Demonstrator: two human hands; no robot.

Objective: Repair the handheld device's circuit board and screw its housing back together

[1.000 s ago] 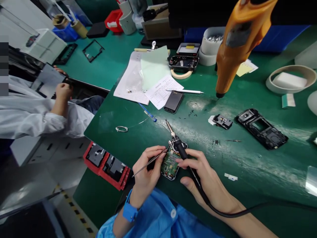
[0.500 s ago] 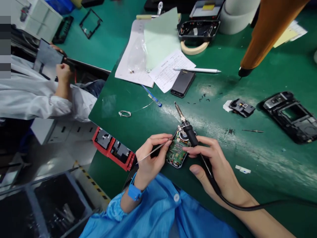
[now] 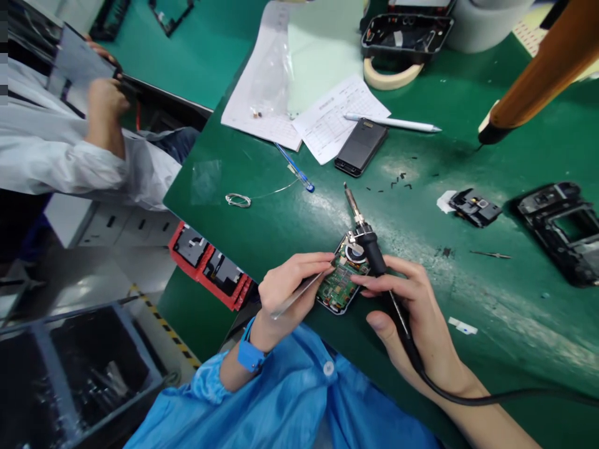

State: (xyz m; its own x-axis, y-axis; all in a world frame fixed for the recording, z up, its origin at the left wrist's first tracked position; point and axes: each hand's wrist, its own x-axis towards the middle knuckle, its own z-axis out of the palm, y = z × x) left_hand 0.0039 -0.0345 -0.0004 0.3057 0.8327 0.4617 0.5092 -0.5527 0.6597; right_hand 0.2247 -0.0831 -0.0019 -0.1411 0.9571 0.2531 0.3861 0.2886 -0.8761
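Observation:
My left hand (image 3: pixel 292 290) pinches a pair of metal tweezers (image 3: pixel 299 292), its fingertips at the left edge of a green circuit board (image 3: pixel 337 285) in a small open device casing. A round, white-rimmed part (image 3: pixel 354 252) sits at the board's far end. In my right hand (image 3: pixel 423 318) is a soldering iron (image 3: pixel 373 249), held between the fingers with the thumb apart. The iron's tip points away from me, beyond the board, and its handle passes over the board's right side. Right fingertips reach the board's right edge. The tweezers' tips are hard to make out.
Ahead lie a dark rectangular device (image 3: pixel 361 148), a white pen (image 3: pixel 393 123), papers (image 3: pixel 322 56) and a solder wire coil (image 3: pixel 238 200). An orange-brown tool (image 3: pixel 538 81) hangs at right, above black housings (image 3: pixel 559 231). A red tray (image 3: pixel 206 265) is at left; a co-worker's arm (image 3: pixel 105 118) is beyond.
My view has shifted, so the table things appear displaced. The tweezers have turned slightly in my left hand, showing a broader side. Both hands keep their places at the board.

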